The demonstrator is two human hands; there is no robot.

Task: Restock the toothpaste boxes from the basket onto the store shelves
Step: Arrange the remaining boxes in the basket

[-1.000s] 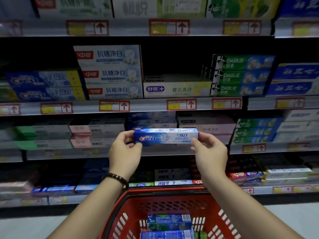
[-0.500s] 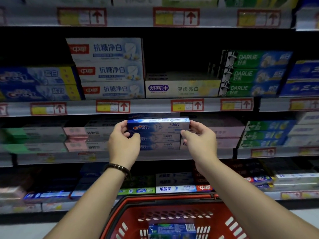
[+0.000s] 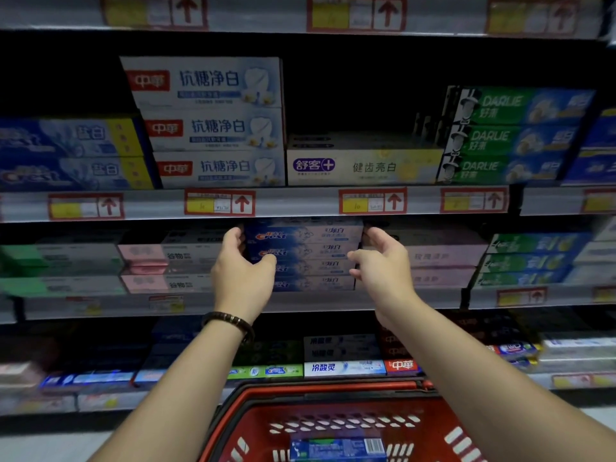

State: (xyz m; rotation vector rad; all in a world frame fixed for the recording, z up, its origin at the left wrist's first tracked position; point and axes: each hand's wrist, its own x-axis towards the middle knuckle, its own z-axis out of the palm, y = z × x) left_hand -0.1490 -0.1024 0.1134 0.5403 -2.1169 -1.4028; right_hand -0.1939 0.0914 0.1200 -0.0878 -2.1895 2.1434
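Crest toothpaste box (image 3: 301, 232) lies flat on top of a stack of Crest boxes (image 3: 310, 268) on the middle shelf (image 3: 316, 302), label facing out. At its left end the left hand (image 3: 241, 275) cups the stack, fingers curled behind and thumb on the front; a firm grip cannot be confirmed. Just beside the right end, the right hand (image 3: 383, 265) has its fingers spread and slack. Below stands the red basket (image 3: 320, 388), with one blue toothpaste box (image 3: 336, 448) inside.
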